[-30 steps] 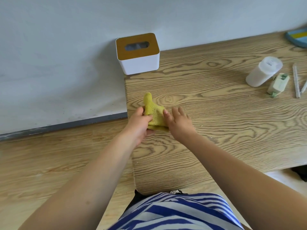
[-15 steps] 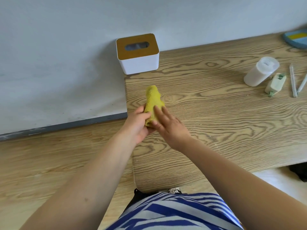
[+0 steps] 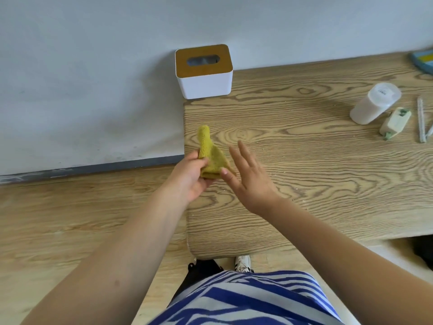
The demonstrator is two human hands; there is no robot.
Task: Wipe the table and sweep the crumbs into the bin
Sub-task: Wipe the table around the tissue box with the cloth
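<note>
One white box (image 3: 204,84) with a brown slotted lid stands at the table's (image 3: 304,184) far left corner against the wall; something pale shows through the slot, too dim to name; one translucent lidded container (image 3: 375,103) stands to the right, its contents unreadable. Beside it lie one small green-and-cream gadget (image 3: 395,123) and two thin pens (image 3: 421,119); a few crumbs (image 3: 273,172) dot the wood. One cloth (image 3: 210,156), mustard-yellow and nubbly, is folded to a rough triangle with one corner pointing up; it is held just above the table's left edge. The left hand (image 3: 191,178) pinches its lower part between thumb and fingers; the right hand (image 3: 250,178) hovers beside it, fingers straight and spread, thumb tip at the cloth's bottom corner.
</note>
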